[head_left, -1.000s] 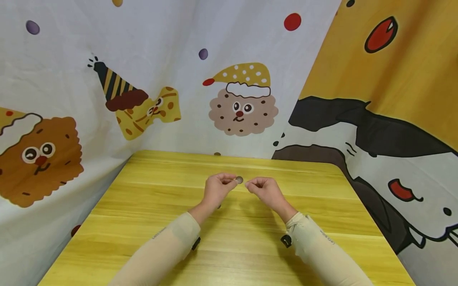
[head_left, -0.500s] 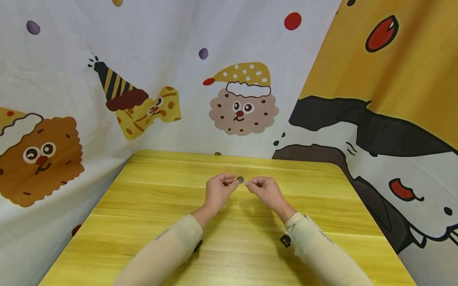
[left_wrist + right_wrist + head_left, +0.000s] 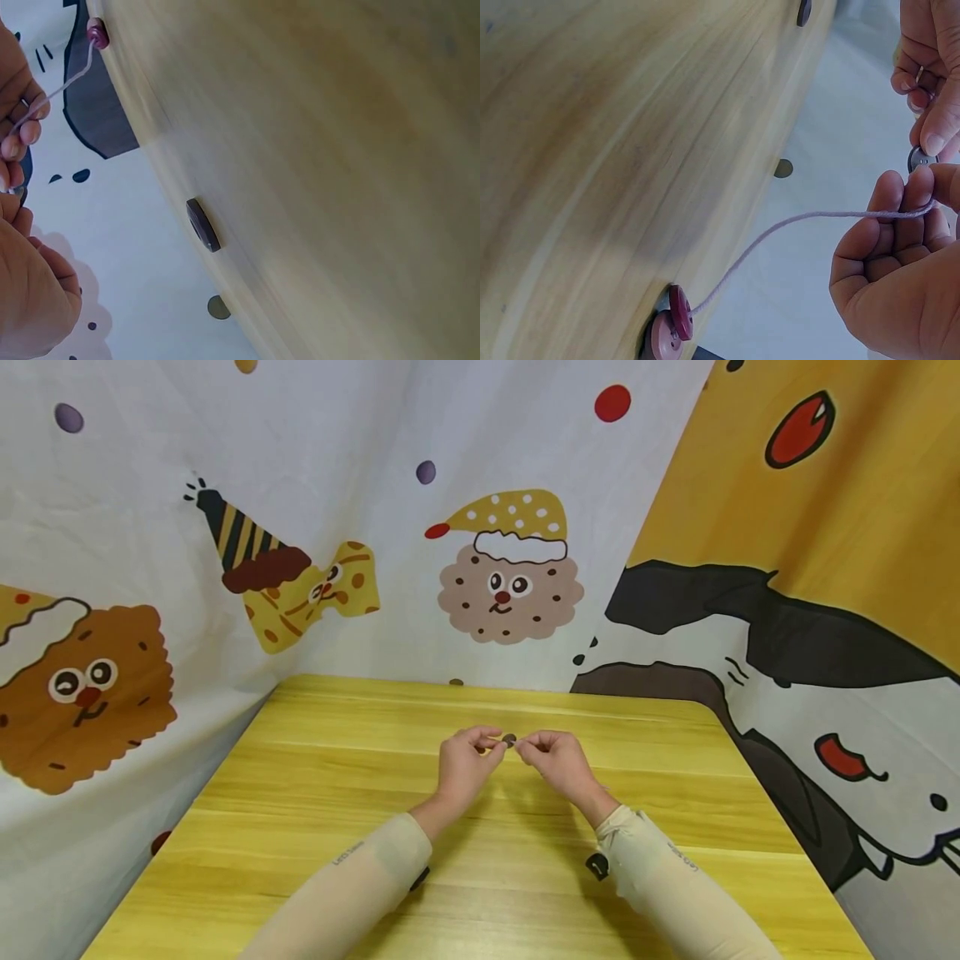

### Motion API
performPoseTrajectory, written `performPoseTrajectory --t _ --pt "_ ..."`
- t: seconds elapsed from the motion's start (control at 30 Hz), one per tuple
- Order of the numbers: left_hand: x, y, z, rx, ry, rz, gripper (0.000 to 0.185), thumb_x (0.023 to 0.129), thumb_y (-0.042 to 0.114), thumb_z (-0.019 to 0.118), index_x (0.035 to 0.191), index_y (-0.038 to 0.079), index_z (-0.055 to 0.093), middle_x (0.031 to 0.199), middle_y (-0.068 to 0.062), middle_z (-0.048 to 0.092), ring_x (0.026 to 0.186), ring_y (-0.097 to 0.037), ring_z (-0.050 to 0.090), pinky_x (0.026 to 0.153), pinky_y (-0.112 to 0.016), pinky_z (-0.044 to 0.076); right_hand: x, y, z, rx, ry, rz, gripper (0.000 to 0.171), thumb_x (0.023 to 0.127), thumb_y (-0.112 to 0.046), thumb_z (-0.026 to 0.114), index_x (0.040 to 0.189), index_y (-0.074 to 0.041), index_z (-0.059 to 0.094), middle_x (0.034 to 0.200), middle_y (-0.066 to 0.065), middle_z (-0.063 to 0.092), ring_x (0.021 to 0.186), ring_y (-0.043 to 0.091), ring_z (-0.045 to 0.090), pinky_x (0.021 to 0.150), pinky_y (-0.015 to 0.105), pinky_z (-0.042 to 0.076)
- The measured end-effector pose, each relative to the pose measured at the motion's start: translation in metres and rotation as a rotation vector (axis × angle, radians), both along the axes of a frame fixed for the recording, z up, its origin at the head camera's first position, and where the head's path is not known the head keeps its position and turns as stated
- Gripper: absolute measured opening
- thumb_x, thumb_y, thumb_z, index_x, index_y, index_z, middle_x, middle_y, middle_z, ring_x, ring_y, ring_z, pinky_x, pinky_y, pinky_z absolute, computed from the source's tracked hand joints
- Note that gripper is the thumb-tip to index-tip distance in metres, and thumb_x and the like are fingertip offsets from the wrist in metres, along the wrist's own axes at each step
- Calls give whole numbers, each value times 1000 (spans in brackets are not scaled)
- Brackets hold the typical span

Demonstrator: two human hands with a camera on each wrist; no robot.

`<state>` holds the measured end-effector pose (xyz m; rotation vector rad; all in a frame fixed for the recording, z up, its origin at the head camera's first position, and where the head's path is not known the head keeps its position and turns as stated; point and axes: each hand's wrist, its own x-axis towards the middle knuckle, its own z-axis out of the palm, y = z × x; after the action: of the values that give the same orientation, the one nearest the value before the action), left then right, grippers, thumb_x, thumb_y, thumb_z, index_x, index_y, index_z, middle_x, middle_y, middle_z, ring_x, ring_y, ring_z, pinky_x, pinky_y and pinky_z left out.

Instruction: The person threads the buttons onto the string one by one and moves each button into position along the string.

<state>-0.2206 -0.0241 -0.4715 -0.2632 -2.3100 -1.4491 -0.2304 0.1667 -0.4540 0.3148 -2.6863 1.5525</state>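
In the head view my left hand (image 3: pixel 465 768) pinches a dark round button (image 3: pixel 509 740) by its edge. My right hand (image 3: pixel 557 762) is close against it, fingertips right at the button. The right wrist view shows the dark button (image 3: pixel 921 159) between the left thumb and the right fingertips, its face with small holes. A thin pale purple cord (image 3: pixel 802 215) is pinched in the right hand (image 3: pixel 900 277) and runs across its fingers. On the cord's far end sit a red button (image 3: pixel 680 311) and a pink button (image 3: pixel 665 337), low over the tabletop.
Another dark button (image 3: pixel 202 225) lies on the wooden table (image 3: pixel 315 150) in the left wrist view. In the head view it is hidden behind the left arm. A cloth printed with cartoons (image 3: pixel 337 460) surrounds the table's back and sides. Light sleeves (image 3: pixel 360 885) cover both forearms.
My left hand has moved slightly right with the dark button, closing the gap to the right fingertips. The button looks turned more edge-on. My right hand has stayed nearly still.
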Motion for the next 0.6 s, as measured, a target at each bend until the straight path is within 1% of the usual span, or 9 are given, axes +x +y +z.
performPoseTrajectory --t 0.1,0.2,0.3,0.33,0.37,0.43,0.5,0.57,0.6 --pt "0 1 -1 -5 5 8 14 94 16 84 107 13 84 90 -2 83 83 -16 74 71 -24 59 0 0 0 -2 0 -6 22 103 -32 71 92 -15 80 81 6 70 53 14 35 54 28 36" --pt "0 2 -2 -7 11 14 14 93 16 85 107 13 84 89 -2 83 82 -15 74 68 -22 58 1 -1 0 -4 2 -12 22 103 -31 72 91 -16 80 77 4 68 52 14 35 53 27 35" --pt "0 3 -2 -5 14 21 15 93 16 85 107 13 84 89 -2 83 81 -15 74 69 -27 61 1 -1 0 -3 -1 -12 22 103 -31 72 91 -15 80 77 8 69 51 13 35 52 27 34" --pt "0 4 -2 -4 17 21 15 93 16 84 108 13 84 89 -2 83 80 -15 74 71 -31 62 1 -1 0 1 -2 -12 22 103 -31 72 91 -14 80 78 9 69 52 13 35 52 27 34" --pt "1 4 -1 -5 18 23 15 94 16 84 108 12 84 89 -2 83 80 -15 74 78 -35 64 1 -1 -1 4 -2 -11 23 103 -31 72 91 -13 80 79 11 70 52 12 35 52 27 34" --pt "2 5 -1 -5 27 24 15 94 16 84 109 11 84 88 -2 83 80 -15 74 92 -45 64 0 -1 -2 10 -3 -8 23 103 -31 72 91 -13 80 82 14 71 53 11 35 52 27 34" --pt "2 5 -2 -5 33 24 16 94 15 83 109 9 83 87 -2 83 79 -16 73 92 -48 64 0 -1 -2 14 -4 -6 23 103 -32 72 91 -14 80 82 15 71 53 12 35 52 27 34" --pt "2 6 -2 -11 42 28 16 94 14 83 109 9 83 87 -2 83 79 -17 73 89 -43 65 0 -1 -3 14 -5 -3 23 103 -32 72 91 -14 80 81 16 70 53 12 35 52 27 34" --pt "2 6 -2 -13 46 30 16 94 14 83 109 9 83 87 -2 83 79 -18 72 81 -37 65 1 -1 -3 11 -6 -3 23 104 -32 72 91 -15 80 82 16 70 53 13 35 53 27 34"
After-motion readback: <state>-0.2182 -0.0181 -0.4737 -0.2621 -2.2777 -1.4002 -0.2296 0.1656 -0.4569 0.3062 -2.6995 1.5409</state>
